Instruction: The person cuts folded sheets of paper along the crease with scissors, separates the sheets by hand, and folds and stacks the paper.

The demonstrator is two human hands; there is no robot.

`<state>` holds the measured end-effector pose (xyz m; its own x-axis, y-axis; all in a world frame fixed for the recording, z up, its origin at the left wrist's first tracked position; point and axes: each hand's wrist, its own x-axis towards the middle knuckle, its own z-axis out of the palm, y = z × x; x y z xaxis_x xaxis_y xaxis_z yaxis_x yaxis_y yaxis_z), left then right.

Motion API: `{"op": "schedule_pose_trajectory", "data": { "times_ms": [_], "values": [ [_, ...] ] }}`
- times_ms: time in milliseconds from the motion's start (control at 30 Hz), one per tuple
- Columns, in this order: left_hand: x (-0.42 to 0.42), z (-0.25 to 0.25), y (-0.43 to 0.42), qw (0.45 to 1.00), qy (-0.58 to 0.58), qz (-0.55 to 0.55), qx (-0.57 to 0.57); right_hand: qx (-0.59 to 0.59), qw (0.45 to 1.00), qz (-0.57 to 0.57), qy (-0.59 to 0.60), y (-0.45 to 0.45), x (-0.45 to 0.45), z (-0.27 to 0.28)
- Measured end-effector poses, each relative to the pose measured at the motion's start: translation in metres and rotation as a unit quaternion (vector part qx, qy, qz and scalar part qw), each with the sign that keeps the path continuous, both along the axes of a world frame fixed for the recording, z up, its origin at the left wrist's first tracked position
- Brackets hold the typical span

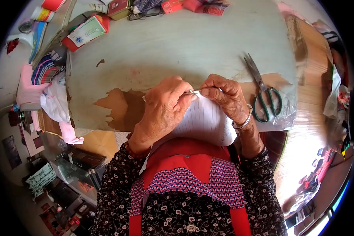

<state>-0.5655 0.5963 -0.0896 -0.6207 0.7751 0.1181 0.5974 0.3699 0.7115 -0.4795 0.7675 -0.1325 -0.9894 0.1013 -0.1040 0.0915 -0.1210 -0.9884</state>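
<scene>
My left hand (161,106) is closed in a pinch, thumb against fingers, at the near edge of the table. Facing it, my right hand (226,96) pinches too, with a silver bangle on its wrist. Between the fingertips runs a small, thin whitish piece (196,91); its kind is too small to make out. Below the hands, a sheet of lined paper (202,118) hangs over the table edge towards my lap, partly covered by my fingers. Scissors (265,92) with dark green handles lie to the right of my right hand, blades pointing away.
The pale table top (177,43) has brown worn patches. At its far left lies a spiral notepad (89,32); beyond are glasses (145,13), a tin (119,8) and red cloth. A white plastic bag (56,100) hangs at the left edge. To the right is a wooden surface (308,78).
</scene>
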Motion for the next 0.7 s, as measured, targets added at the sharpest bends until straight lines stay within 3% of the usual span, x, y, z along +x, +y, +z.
{"op": "schedule_pose_trajectory", "data": {
  "times_ms": [267, 333, 467, 700],
  "values": [
    [-0.002, -0.006, -0.003, 0.997, -0.045, 0.0, 0.066, -0.107, 0.993, -0.005, -0.051, -0.001, 0.005, 0.0],
    [-0.004, -0.002, -0.001, 0.986, -0.141, -0.017, 0.083, -0.163, 0.984, -0.008, -0.072, 0.0, 0.006, 0.0],
    [-0.003, 0.008, 0.003, 0.979, -0.183, -0.035, 0.082, -0.16, 0.985, -0.011, -0.069, 0.002, 0.008, 0.002],
    [0.002, 0.005, 0.008, 0.989, -0.138, 0.005, 0.044, -0.121, 0.991, 0.005, -0.057, 0.005, 0.004, 0.004]
  ]
}}
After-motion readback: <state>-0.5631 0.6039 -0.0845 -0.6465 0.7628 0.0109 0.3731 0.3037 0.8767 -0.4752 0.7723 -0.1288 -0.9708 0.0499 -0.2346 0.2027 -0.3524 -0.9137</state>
